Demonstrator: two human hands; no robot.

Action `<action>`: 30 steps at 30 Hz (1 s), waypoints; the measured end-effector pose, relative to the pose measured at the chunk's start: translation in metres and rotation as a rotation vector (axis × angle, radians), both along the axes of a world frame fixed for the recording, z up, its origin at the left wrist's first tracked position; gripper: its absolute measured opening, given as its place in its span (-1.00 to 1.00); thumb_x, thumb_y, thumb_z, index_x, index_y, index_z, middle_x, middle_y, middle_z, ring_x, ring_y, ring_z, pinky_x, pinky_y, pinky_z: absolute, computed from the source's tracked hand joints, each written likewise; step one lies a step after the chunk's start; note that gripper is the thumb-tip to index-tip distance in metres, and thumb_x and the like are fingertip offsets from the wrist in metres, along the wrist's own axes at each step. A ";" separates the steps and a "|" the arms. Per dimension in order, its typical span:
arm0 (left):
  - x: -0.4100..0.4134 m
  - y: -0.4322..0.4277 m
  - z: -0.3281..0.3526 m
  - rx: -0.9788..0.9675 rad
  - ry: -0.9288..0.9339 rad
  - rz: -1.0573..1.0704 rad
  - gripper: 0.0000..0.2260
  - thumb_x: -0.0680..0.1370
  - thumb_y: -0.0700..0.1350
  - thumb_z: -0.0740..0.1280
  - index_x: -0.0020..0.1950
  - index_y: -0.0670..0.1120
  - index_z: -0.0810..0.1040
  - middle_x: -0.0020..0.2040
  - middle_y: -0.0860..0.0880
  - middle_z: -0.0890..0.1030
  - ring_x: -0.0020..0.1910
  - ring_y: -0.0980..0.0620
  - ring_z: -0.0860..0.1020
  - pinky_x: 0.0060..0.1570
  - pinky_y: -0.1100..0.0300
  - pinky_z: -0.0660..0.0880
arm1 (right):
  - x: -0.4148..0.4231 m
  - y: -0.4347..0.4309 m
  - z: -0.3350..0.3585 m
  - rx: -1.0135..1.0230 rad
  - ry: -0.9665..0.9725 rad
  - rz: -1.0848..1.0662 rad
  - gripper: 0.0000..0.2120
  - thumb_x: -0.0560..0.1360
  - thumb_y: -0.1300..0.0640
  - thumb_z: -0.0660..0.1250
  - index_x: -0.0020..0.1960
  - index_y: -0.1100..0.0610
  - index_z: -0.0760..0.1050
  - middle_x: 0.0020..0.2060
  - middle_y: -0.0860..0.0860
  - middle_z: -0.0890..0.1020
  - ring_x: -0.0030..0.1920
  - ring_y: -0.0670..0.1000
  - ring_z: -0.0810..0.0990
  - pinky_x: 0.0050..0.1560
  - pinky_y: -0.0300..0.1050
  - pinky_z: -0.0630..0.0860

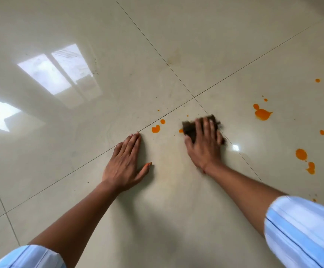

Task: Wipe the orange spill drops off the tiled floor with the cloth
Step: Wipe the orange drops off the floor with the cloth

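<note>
A dark brown cloth (189, 128) lies on the glossy cream tiled floor (176, 200), pressed down under my right hand (203, 144), which looks blurred. Just left of the cloth, two orange drops (156, 129) sit beside a grout line, and a sliver of orange shows at the cloth's left edge. A large orange splat (262, 114) lies to the right of the cloth. Several more orange drops (301, 154) are scattered further right. My left hand (127, 163) rests flat on the floor, fingers together, its thumb tip stained orange.
Dark grout lines cross just beyond the cloth at a tile corner (194, 97). Bright window reflections (58, 72) glare on the tiles at the left. Light blue striped sleeves (302, 229) cover both upper forearms.
</note>
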State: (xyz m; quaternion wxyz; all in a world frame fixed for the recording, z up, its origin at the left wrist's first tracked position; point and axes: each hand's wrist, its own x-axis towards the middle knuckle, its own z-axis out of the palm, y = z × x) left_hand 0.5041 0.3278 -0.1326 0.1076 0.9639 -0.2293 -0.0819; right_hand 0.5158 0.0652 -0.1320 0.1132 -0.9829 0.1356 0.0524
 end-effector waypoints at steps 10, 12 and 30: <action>0.001 -0.002 0.002 0.037 0.036 0.066 -0.37 0.58 0.08 0.03 0.55 -0.24 0.05 0.57 -0.15 0.06 0.55 -0.06 0.02 0.50 0.04 -0.04 | -0.043 -0.018 0.004 -0.014 0.027 0.344 -0.31 0.49 -0.21 0.02 0.56 0.02 0.14 0.56 0.06 0.15 0.56 0.06 0.05 0.46 0.21 0.10; 0.001 -0.001 -0.001 0.038 0.033 0.064 -0.38 0.58 0.07 0.03 0.55 -0.24 0.05 0.57 -0.15 0.05 0.55 -0.06 0.02 0.49 0.03 -0.03 | 0.016 0.000 0.001 -0.016 0.026 0.163 -0.30 0.50 -0.23 -0.03 0.57 0.06 0.11 0.56 0.09 0.11 0.56 0.08 0.00 0.48 0.17 -0.02; 0.003 -0.001 -0.001 0.016 0.008 0.052 -0.42 0.57 0.03 0.04 0.52 -0.26 0.15 0.55 -0.17 0.13 0.54 -0.07 0.08 0.48 0.03 0.02 | 0.050 0.083 -0.004 0.026 -0.041 0.462 -0.33 0.48 -0.16 0.05 0.53 0.08 0.21 0.54 0.09 0.20 0.54 0.10 0.10 0.48 0.17 0.06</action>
